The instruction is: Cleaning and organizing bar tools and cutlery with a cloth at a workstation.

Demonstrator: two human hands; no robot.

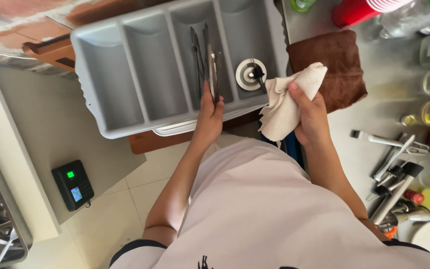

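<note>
here, l hand (209, 110): grasps metal utensil (213, 74), held above it over grey tray (106, 69).
r hand (310, 117): clenched on white cloth (287, 102).

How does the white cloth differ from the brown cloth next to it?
The white cloth is pale, ribbed and bunched up, while the brown cloth is dark and spread fairly flat. The white cloth is gripped in the right hand and hangs in the air; the brown cloth lies on the grey counter, untouched. The white cloth partly overlaps the brown cloth in view. Both are soft fabric cloths.
</note>
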